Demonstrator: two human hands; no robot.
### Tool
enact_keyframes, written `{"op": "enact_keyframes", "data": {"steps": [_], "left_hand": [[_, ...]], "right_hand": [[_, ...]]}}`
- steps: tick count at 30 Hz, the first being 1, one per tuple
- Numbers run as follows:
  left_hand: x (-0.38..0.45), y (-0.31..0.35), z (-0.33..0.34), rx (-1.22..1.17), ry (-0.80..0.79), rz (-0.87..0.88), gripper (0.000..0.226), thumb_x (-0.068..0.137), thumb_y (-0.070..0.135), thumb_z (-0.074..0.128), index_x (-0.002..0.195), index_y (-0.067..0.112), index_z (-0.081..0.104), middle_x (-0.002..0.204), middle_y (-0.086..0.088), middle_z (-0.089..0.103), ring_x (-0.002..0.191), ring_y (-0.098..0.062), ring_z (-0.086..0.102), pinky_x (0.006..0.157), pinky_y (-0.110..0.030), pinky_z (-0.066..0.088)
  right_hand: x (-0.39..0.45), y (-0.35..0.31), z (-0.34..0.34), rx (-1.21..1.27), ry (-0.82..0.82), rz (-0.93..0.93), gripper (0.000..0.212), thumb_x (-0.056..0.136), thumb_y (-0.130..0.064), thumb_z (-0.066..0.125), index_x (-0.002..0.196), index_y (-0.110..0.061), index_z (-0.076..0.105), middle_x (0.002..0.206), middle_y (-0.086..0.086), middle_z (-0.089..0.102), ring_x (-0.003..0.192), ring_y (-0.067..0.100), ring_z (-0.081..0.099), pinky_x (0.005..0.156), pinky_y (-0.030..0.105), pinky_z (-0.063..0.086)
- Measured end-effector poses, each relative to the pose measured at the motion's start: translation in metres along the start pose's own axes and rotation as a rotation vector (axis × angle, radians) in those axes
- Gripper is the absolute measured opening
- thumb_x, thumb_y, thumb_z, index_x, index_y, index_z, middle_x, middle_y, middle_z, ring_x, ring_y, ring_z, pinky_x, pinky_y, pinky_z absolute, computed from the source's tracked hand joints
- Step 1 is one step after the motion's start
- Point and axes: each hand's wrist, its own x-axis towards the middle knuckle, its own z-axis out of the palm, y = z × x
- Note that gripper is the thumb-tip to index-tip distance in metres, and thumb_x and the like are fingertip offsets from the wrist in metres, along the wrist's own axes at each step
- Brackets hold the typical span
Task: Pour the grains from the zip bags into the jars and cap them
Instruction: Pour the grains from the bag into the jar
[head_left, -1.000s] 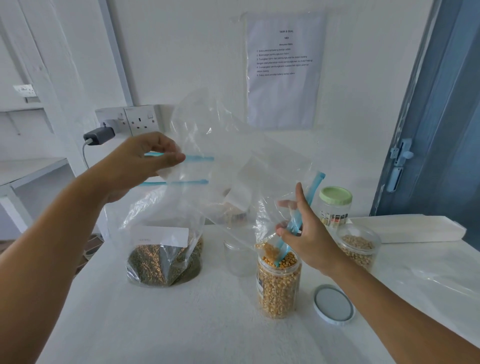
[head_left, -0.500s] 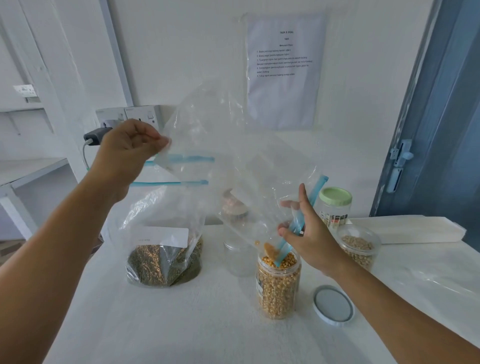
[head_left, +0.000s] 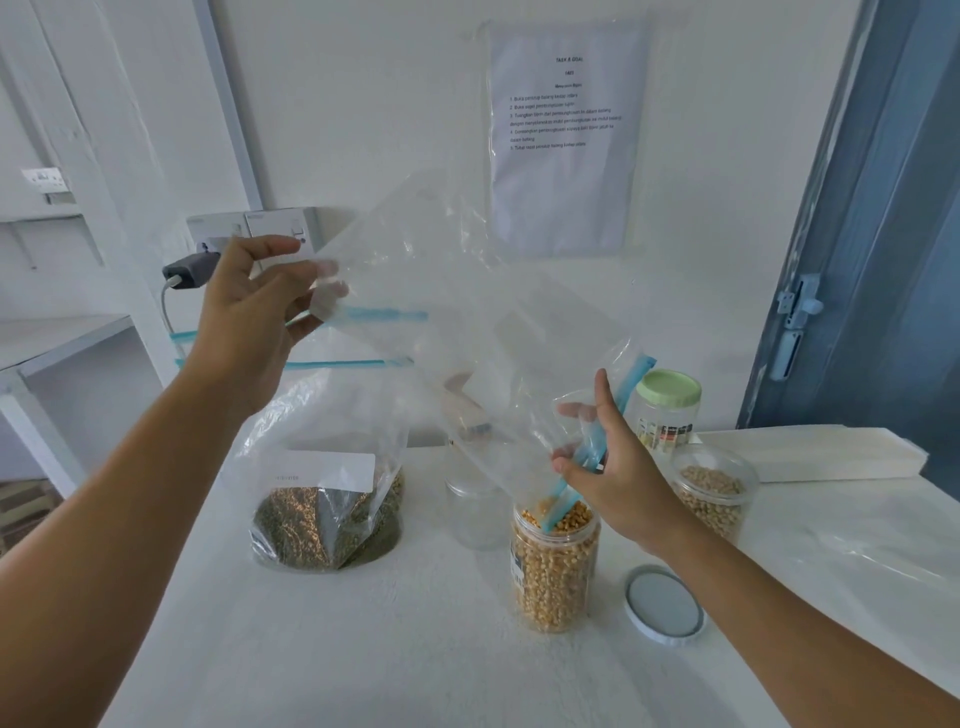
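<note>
Low and right of centre, the jar of yellow grains (head_left: 555, 566) stands uncapped on the white table (head_left: 415, 649), filled to the brim, and your emptied zip bag (head_left: 457, 332) hangs tilted above it with its blue zip mouth dipped just inside the rim. Your right hand (head_left: 613, 478) pinches that mouth, thumb and fingers curled round the zip strip. Your left hand (head_left: 249, 317), up in the middle left, holds the bag's raised bottom corner between thumb and fingertips, the fingers only lightly bent.

Watch the brim: the jar looks full, so any grains left in the bag's folds could roll over the edge if you shake hard. Pulling the mouth out sideways could drag grains off the heap or tip the jar, since neither hand steadies it. Your left-hand hold looks loose; should the film slip, the bag would flop onto the jar.

Just right of the jar its white lid (head_left: 664, 605) lies flat on the table, not yet fitted. Behind and left stands an empty clear jar (head_left: 475, 514). Further left, a second zip bag (head_left: 327, 499) sits upright, unsealed, with dark green grains in its lower part. At the right, an open jar of pale beans (head_left: 712, 496) stands before a green-capped jar (head_left: 667, 410), contents unclear.
</note>
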Motion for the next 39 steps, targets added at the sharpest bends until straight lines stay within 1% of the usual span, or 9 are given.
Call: {"op": "enact_keyframes", "data": {"steps": [4, 9, 12, 15, 19, 24, 29, 34, 39], "left_hand": [[-0.008, -0.011, -0.003, -0.004, -0.060, 0.014, 0.028, 0.099, 0.017, 0.068, 0.122, 0.027, 0.056, 0.123, -0.008, 0.069, 0.117, -0.034, 0.068, 0.109, -0.053, 0.051], [-0.056, -0.042, 0.003, -0.011, -0.084, -0.093, 0.044, 0.082, 0.036, 0.078, 0.122, 0.038, 0.061, 0.156, -0.028, 0.034, 0.137, -0.034, 0.049, 0.119, -0.056, 0.035], [-0.101, -0.076, 0.014, 0.042, -0.201, -0.196, 0.033, 0.085, 0.027, 0.078, 0.115, 0.025, 0.065, 0.128, -0.011, 0.060, 0.107, -0.017, 0.064, 0.104, -0.043, 0.048], [-0.125, -0.098, 0.030, 0.134, -0.395, -0.347, 0.035, 0.087, 0.035, 0.079, 0.115, 0.015, 0.072, 0.114, -0.011, 0.070, 0.093, -0.021, 0.064, 0.080, -0.038, 0.038], [-0.120, -0.110, 0.060, 0.146, -0.549, -0.438, 0.031, 0.087, 0.032, 0.073, 0.116, 0.022, 0.078, 0.129, 0.008, 0.071, 0.119, -0.006, 0.063, 0.099, -0.027, 0.045], [-0.109, -0.125, 0.087, 0.182, -0.456, -0.379, 0.017, 0.093, 0.012, 0.075, 0.099, 0.026, 0.083, 0.122, 0.009, 0.073, 0.119, -0.010, 0.064, 0.101, -0.028, 0.049], [-0.112, -0.128, 0.098, 0.164, -0.340, -0.250, 0.020, 0.093, -0.005, 0.071, 0.090, 0.011, 0.082, 0.099, -0.005, 0.079, 0.101, -0.017, 0.073, 0.090, -0.024, 0.056], [-0.110, -0.126, 0.100, 0.262, -0.321, -0.131, 0.013, 0.089, -0.002, 0.076, 0.088, 0.009, 0.082, 0.089, 0.002, 0.079, 0.087, -0.004, 0.072, 0.079, -0.015, 0.055], [-0.107, -0.126, 0.102, 0.296, -0.323, -0.082, 0.011, 0.090, 0.006, 0.078, 0.093, 0.016, 0.082, 0.093, 0.008, 0.078, 0.093, -0.008, 0.072, 0.085, -0.019, 0.057]], "right_hand": [[0.001, 0.000, 0.001, 0.002, 0.018, -0.018, 0.106, 0.097, -0.003, 0.069, 0.163, -0.044, -0.004, 0.140, -0.016, 0.054, 0.101, 0.019, 0.069, 0.092, 0.028, 0.058], [-0.002, -0.001, 0.003, 0.005, 0.026, -0.025, 0.106, 0.096, -0.003, 0.069, 0.162, -0.045, -0.003, 0.139, -0.014, 0.054, 0.100, 0.020, 0.069, 0.092, 0.027, 0.058], [-0.003, -0.002, 0.003, 0.011, 0.022, -0.023, 0.106, 0.097, -0.005, 0.070, 0.162, -0.045, -0.004, 0.139, -0.016, 0.054, 0.100, 0.017, 0.069, 0.094, 0.027, 0.057], [-0.004, -0.005, 0.003, -0.005, 0.010, -0.025, 0.107, 0.097, -0.011, 0.071, 0.161, -0.048, -0.007, 0.139, -0.021, 0.054, 0.107, 0.014, 0.069, 0.100, 0.030, 0.056], [-0.006, -0.008, 0.003, -0.005, 0.010, -0.042, 0.106, 0.098, -0.014, 0.070, 0.161, -0.049, -0.007, 0.133, -0.030, 0.055, 0.110, 0.012, 0.068, 0.102, 0.031, 0.055], [-0.006, -0.009, 0.002, 0.016, 0.048, -0.074, 0.103, 0.097, -0.011, 0.071, 0.162, -0.049, 0.000, 0.131, -0.024, 0.058, 0.108, 0.012, 0.069, 0.099, 0.025, 0.055], [-0.009, -0.008, 0.000, 0.040, -0.016, -0.064, 0.101, 0.095, -0.009, 0.073, 0.156, -0.063, 0.013, 0.137, -0.009, 0.053, 0.117, 0.011, 0.068, 0.098, 0.029, 0.057], [-0.008, -0.011, -0.006, 0.035, -0.032, -0.077, 0.104, 0.091, -0.001, 0.076, 0.156, -0.057, 0.018, 0.121, 0.001, 0.058, 0.097, 0.019, 0.074, 0.097, 0.030, 0.058], [-0.006, -0.010, -0.003, -0.017, 0.016, -0.095, 0.098, 0.094, -0.007, 0.074, 0.159, -0.056, 0.019, 0.110, 0.002, 0.058, 0.098, 0.022, 0.068, 0.095, 0.026, 0.057]]}}
